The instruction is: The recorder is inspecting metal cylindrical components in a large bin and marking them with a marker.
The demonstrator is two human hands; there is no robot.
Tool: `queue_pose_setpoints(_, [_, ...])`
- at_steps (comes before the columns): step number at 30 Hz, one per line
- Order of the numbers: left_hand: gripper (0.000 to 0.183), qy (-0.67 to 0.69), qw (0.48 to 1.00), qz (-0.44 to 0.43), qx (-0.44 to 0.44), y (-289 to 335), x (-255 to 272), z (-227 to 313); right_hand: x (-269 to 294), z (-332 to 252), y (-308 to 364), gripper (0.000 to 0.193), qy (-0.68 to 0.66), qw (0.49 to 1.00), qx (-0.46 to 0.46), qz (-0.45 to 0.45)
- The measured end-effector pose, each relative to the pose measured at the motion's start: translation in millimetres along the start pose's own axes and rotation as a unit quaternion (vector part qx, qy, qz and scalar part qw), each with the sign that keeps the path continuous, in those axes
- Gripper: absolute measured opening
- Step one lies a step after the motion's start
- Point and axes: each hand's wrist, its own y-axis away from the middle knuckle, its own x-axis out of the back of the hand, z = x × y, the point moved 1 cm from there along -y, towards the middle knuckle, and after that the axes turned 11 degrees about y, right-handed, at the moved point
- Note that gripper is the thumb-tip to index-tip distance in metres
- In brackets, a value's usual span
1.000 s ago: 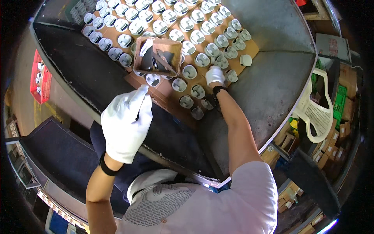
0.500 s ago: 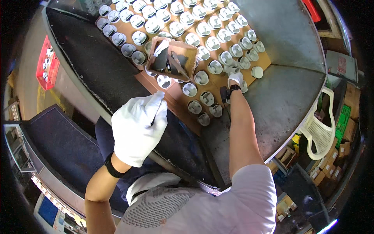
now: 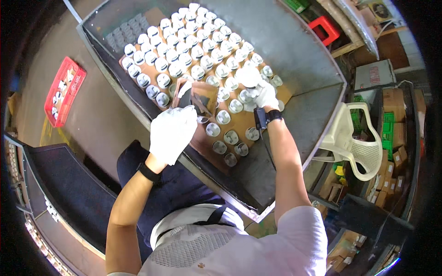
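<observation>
Rows of silver pistons stand on cardboard in a dark metal-sided table. My right hand, in a white glove, is closed on a piston near the right side of the rows; the glove hides part of its grip. My left hand, also white-gloved, is over the table's near edge with its fingers pinched together. Whatever they hold, if anything, is hidden. Just beyond those fingertips sits an open cardboard box with dark pieces and a pen-like item inside.
A raised metal rim runs along the table's left side. On the floor at left stands a red crate with parts in it. To the right are a cream plastic chair, a grey case and stacked cartons.
My view has shifted, so the table appears turned and lower. My right hand has come up with a piston in it. My left hand is now closer to the cardboard box, still pinched.
</observation>
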Motion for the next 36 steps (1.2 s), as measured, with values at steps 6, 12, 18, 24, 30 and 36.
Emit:
queue_pose_setpoints(6, [0.019, 0.031, 0.999, -0.004, -0.021, 5, 0, -6, 71, -99, 39, 0.033, 0.051, 0.998, 0.034, 0.001])
queue_pose_setpoints(12, [0.036, 0.469, 0.882, 0.036, 0.033, 3, -29, -7, 79, -115, 77, 0.03, -0.034, 0.981, 0.179, 0.065])
queue_pose_setpoints(18, [0.045, 0.74, 0.621, -0.193, 0.171, 8, -35, 42, 62, -111, 109, 0.03, -0.213, 0.969, 0.116, -0.044])
queue_pose_setpoints(24, [0.048, 0.702, 0.678, -0.214, 0.051, 9, -51, 37, 54, -135, 135, 0.028, -0.358, 0.921, -0.015, -0.15])
queue_pose_setpoints(30, [0.056, 0.367, 0.919, -0.046, -0.135, 6, -46, 28, 59, -159, 141, 0.03, -0.226, 0.959, 0.122, -0.116])
queue_pose_setpoints(36, [0.08, 0.493, 0.865, -0.072, 0.06, 18, -53, 24, 58, -160, 147, 0.031, -0.202, 0.966, 0.103, -0.127])
